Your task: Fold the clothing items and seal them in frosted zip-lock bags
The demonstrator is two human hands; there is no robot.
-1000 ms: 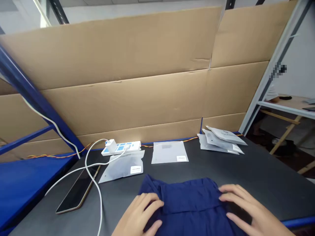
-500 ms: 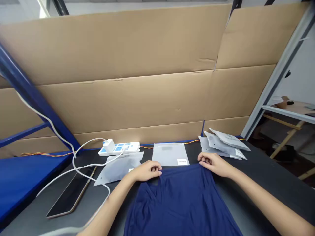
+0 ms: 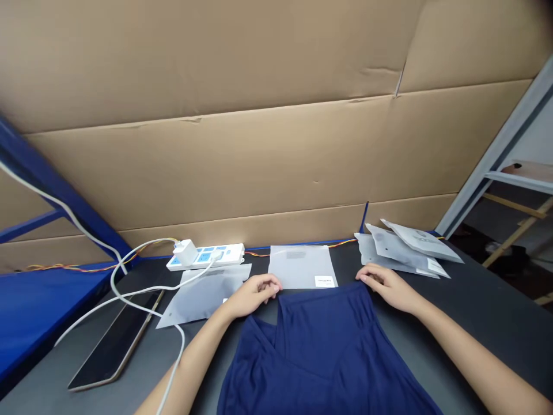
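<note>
A navy blue garment (image 3: 319, 351) lies spread on the black table, its straight top edge toward the back and its lower part cut off by the view. At its left top corner is my left hand (image 3: 254, 295), fingers curled together, the fingertips just off the cloth. My right hand (image 3: 386, 285) pinches the right top corner between thumb and fingers. Just beyond the top edge, a frosted plastic bag (image 3: 298, 266) with a white label lies flat. Another frosted bag (image 3: 201, 294) rests beside my left hand.
Several frosted bags (image 3: 401, 248) are stacked at the back right. A white power strip (image 3: 224, 255) with a plugged-in charger sits at the back left, its white cable (image 3: 114, 300) looping over a dark tablet (image 3: 114, 346). A cardboard wall (image 3: 276, 167) closes off the back.
My left hand's fingertips have come off the garment's corner. The garment's top edge is slightly straighter. The camera view has tilted down and moved closer.
</note>
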